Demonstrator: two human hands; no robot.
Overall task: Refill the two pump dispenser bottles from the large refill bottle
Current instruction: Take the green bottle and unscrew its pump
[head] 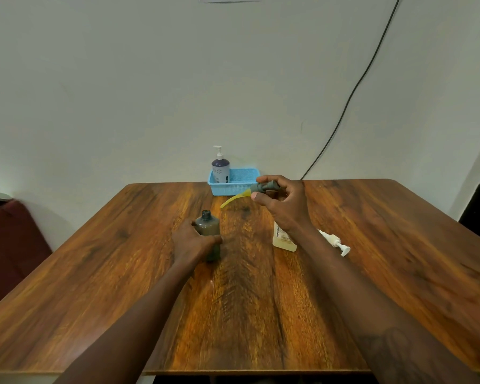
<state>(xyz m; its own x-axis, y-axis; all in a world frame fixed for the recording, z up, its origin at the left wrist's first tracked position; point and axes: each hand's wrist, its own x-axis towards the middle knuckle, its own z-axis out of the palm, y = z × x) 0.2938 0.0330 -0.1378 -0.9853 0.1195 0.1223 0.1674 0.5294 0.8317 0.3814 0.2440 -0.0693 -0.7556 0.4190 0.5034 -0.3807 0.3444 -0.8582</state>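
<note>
Head view: left hand (190, 242) fingers clamped round open grey bottle (208, 231), right hand (281, 202) fingers pinching its pump head (266, 187).

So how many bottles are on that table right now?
3. A purple bottle stands in the blue basket by the wall; the left hand grips an open grey bottle mid-table; a pale yellowish bottle stands partly hidden behind the right forearm.
</note>
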